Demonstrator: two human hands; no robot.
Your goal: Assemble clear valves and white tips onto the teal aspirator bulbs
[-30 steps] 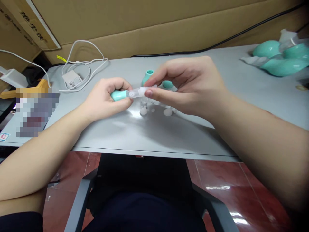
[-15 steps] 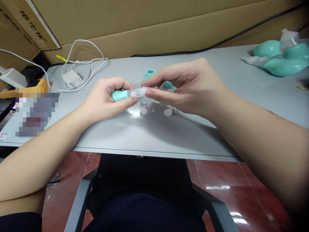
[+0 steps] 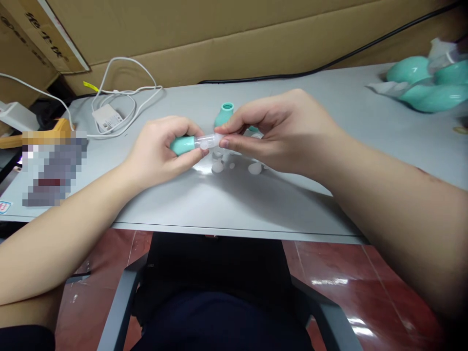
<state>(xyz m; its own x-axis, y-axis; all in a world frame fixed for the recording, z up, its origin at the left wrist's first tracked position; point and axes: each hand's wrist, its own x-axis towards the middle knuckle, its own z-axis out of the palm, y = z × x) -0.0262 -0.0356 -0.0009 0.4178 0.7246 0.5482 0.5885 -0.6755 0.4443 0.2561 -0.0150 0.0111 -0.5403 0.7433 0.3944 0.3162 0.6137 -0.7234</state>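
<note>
My left hand (image 3: 155,153) is closed around a bulb syringe with a teal squeeze bulb (image 3: 183,145), held level just above the table. From the bulb's right end a clear tube (image 3: 206,140) sticks out between my left thumb and fingers. My right hand (image 3: 288,129) pinches the whitish tip (image 3: 218,138) at the tube's far end with thumb and forefinger. Behind them stands another teal bulb (image 3: 224,115), its open neck up. Small white pieces, among them a rounded one (image 3: 218,167) and a larger drop-shaped one (image 3: 255,168), lie below my hands. My right hand partly hides other parts.
On the grey table (image 3: 204,204), a white cable with an adapter (image 3: 107,118) lies at the back left. Several teal bulbs (image 3: 411,70) with clear parts sit at the far right. A black cable (image 3: 263,79) runs along the cardboard wall (image 3: 226,29).
Both hands keep their hold on the bulb syringe. The clear tube and bulb have turned slightly, and my right hand has shifted a little left.
</note>
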